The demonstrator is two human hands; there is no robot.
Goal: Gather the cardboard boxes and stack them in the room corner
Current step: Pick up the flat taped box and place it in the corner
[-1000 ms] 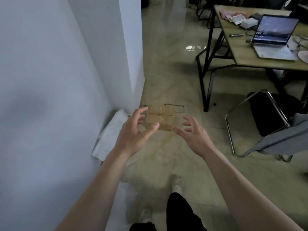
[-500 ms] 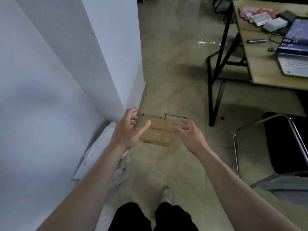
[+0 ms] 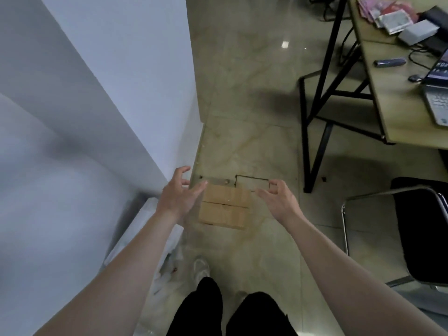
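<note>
Closer now, both arms reach down: left hand [image 3: 178, 194] and right hand [image 3: 278, 198], fingers spread wide and empty, flank the flat brown cardboard box [image 3: 224, 207] on the floor, pickup seemingly imminent.

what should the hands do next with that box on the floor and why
Probably lower both hands onto the cardboard box and grip its left and right edges. The left hand and right hand hover open on either side of it, holding nothing, and the box lies closed on the floor.
</note>
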